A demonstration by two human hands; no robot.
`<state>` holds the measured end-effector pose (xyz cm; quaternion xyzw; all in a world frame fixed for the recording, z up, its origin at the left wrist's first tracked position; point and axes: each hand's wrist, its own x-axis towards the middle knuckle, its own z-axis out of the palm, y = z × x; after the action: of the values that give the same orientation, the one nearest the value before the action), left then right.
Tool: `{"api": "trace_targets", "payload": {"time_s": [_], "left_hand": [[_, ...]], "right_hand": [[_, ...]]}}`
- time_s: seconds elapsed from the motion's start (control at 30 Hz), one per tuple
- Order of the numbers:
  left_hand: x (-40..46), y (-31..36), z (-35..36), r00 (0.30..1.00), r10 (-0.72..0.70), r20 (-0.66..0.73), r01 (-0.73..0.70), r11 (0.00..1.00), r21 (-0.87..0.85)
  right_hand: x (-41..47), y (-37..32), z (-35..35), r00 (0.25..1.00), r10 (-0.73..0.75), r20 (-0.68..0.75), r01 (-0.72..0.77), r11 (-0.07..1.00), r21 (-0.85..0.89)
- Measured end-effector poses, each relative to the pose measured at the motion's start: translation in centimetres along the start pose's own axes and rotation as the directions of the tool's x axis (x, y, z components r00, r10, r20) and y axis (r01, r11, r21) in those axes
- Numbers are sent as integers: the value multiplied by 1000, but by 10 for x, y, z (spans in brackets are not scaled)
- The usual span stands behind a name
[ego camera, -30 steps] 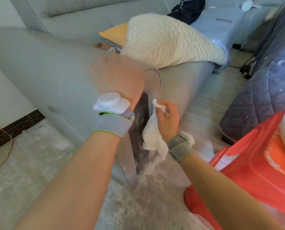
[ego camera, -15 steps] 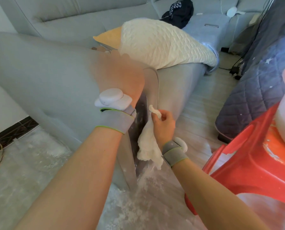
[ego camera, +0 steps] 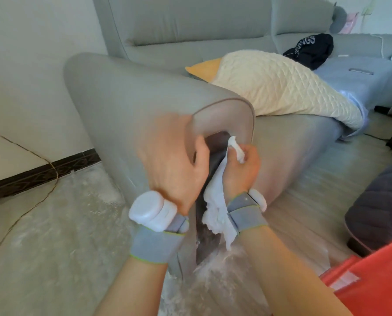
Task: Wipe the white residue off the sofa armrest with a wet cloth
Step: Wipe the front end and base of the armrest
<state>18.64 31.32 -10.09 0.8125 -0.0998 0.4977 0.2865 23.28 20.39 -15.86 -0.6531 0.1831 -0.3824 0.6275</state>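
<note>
The right hand (ego camera: 240,169) is working the white cloth (ego camera: 215,201) higher up the dark panel (ego camera: 215,153) of the sofa armrest (ego camera: 131,106), nearing its curved top edge, while the left hand (ego camera: 174,160) (blurred) is sliding upward alongside, thumb now spread toward the panel.

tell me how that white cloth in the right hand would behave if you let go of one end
Likely floppy: the white cloth sags in crumpled folds below the right hand. Probably light, since a pinch holds it. Being wet, it may cling to the armrest rather than slide.
</note>
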Motion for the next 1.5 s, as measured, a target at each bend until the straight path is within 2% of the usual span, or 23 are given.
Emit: {"api": "trace_targets", "payload": {"time_s": [0.1, 0.17, 0.27, 0.4, 0.47, 0.53, 0.6, 0.67, 0.73, 0.83, 0.93, 1.03, 1.1, 1.23, 1.3, 1.37, 1.43, 1.5], "left_hand": [[-33, -11, -1, 988, -122, -95, 113, 989, -96], [-48, -17, 0, 976, -181, -118, 164, 976, -142], [-69, -27, 3, 952, -301, -60, 276, 925, -262], [-82, -44, 4, 943, -334, -5, 316, 898, -306], [-86, -52, 5, 923, -385, 11, 367, 871, -325], [-90, -55, 6, 902, -432, 25, 412, 838, -357], [-93, -55, 8, 900, -435, 21, 410, 832, -374], [-94, -55, 10, 900, -436, 25, 412, 827, -382], [-94, -56, 11, 894, -446, 36, 425, 822, -380], [-96, -58, 10, 897, -440, 51, 425, 821, -382], [-96, -63, 8, 900, -431, 65, 421, 820, -388], [-96, -65, 7, 912, -404, 72, 397, 826, -400], [-96, -68, 6, 919, -386, 78, 382, 826, -415], [-94, -72, 5, 927, -361, 101, 365, 807, -464], [-94, -73, 6, 935, -339, 102, 345, 809, -475], [-95, -74, 7, 938, -329, 106, 338, 808, -483], [-95, -74, 6, 937, -328, 121, 344, 800, -492], [-93, -74, 3, 935, -325, 143, 352, 798, -489]], "right_hand": [[-2, -1, 3, 994, 106, -37, -99, 983, 157], [-7, 0, 2, 996, 82, -30, -74, 976, 203], [-22, 2, -2, 999, -33, 30, 27, 984, 178], [-20, 4, -2, 990, -140, 25, 136, 983, 122], [-20, 10, -1, 964, -258, 59, 256, 966, 47], [-28, 27, -2, 908, -402, 119, 405, 914, -7], [-47, 55, -8, 860, -472, 193, 491, 869, -63], [-65, 81, -15, 847, -458, 269, 497, 862, -98], [-74, 96, -23, 864, -374, 338, 418, 906, -65], [-65, 82, -34, 900, -169, 401, 193, 981, -20], [-49, 46, -38, 951, -118, 286, 124, 992, -3], [-27, 12, -31, 974, -188, 127, 187, 982, 19], [-16, -8, -19, 964, -236, 119, 237, 971, 3], [-16, -16, 1, 913, -368, 179, 394, 908, -144], [-32, 0, -1, 815, -520, 254, 568, 803, -180], [-49, 25, -6, 726, -614, 310, 679, 711, -181], [-58, 44, -12, 714, -622, 323, 689, 705, -167], [-60, 51, -19, 729, -570, 379, 654, 744, -139]]}}
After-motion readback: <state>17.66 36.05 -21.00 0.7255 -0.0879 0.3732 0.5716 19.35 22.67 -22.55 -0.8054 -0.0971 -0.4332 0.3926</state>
